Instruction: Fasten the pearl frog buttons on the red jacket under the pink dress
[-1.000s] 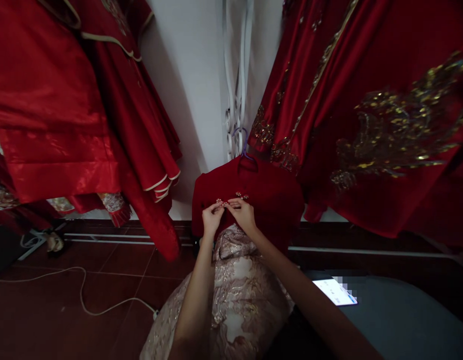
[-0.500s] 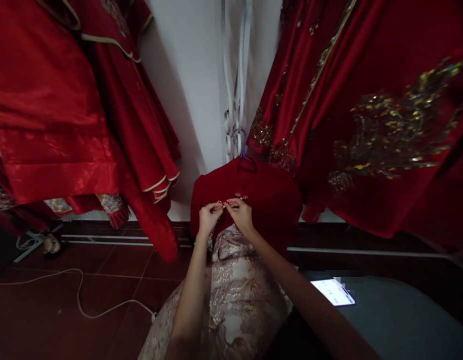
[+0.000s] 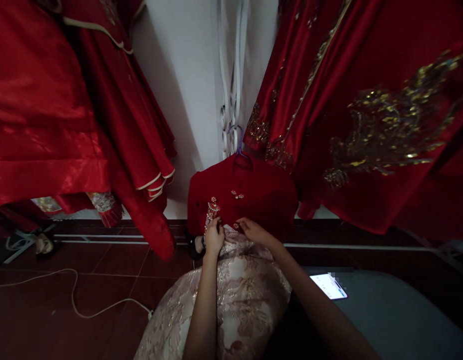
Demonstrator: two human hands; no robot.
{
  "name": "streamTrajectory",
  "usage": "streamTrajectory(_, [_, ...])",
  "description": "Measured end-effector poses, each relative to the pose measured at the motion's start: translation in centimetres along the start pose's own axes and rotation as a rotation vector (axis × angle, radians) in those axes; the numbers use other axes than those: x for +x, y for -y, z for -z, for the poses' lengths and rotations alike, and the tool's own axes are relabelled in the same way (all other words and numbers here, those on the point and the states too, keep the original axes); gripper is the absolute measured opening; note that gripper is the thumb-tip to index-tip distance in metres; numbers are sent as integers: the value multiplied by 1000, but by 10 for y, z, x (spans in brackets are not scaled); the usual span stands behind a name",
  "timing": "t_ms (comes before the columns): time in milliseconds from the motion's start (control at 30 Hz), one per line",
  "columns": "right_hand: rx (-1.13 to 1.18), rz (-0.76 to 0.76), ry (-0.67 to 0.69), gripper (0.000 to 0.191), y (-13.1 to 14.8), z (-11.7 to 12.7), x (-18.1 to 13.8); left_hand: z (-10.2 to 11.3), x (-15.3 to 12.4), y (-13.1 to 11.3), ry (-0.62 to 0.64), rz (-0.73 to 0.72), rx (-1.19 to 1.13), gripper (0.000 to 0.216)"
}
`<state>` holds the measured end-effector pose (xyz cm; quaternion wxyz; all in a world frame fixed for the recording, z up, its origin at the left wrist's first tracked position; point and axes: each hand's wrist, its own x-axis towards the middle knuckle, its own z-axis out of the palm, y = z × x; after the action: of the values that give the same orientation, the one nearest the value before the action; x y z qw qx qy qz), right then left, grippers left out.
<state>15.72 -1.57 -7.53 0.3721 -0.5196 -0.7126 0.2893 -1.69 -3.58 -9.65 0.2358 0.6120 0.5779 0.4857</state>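
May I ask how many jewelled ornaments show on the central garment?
3: long ornament by the left hand, flower ornament at mid-chest, small ornament by the right hand; others may be hidden.

The bare left forearm [image 3: 202, 300] rises steeply below the red jacket [image 3: 261, 187], the left grip [image 3: 215, 238] at its lower left, bent fingers upward; the bare right forearm [image 3: 306, 290] slants toward it, the right grip [image 3: 254, 232] at its lower middle, fingers pointing leftward; the grips are apart; any pinch is indiscernible.
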Motion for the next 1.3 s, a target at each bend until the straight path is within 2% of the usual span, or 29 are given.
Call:
streamTrajectory(233, [-74,-30,-13,15,-14,-15,-12,4,0,3,76,-73,10,63])
streamTrajectory(400, [-104,-12,-29,19,-15,-17,-12,7,-2,10,76,12,-12,73])
streamTrajectory(533, [-123,45,-120,19,-12,-17,-12,10,-6,15,-43,120,-12,76])
streamTrajectory(633, [-106,107,-90,14,-10,-18,-14,14,-7,16,-157,183,20,73])
streamTrajectory(700, [-75,119,-74,14,-11,-20,-15,16,-5,15,-204,167,21,73])
streamTrajectory(800, [-76,63,-154,29,-17,-25,-16,15,6,12,-244,106,23,77])
streamTrajectory(867, [-130,20,-203,35,-21,-28,-16,11,16,9,-238,102,30,83])
streamTrajectory(967, [-202,25,-177,28,-24,-29,-17,-1,30,4,-239,166,42,91])
streamTrajectory(1067, [-208,52,-157,21,-20,-26,-18,-15,37,1,-310,226,42,98])
streamTrajectory(1167, [-178,66,-195,18,-12,-23,-19,-23,34,5,-359,188,-53,93])
streamTrajectory(1300, [-74,74,-168,10,-3,-21,-20,-25,23,15,-369,211,-224,64])
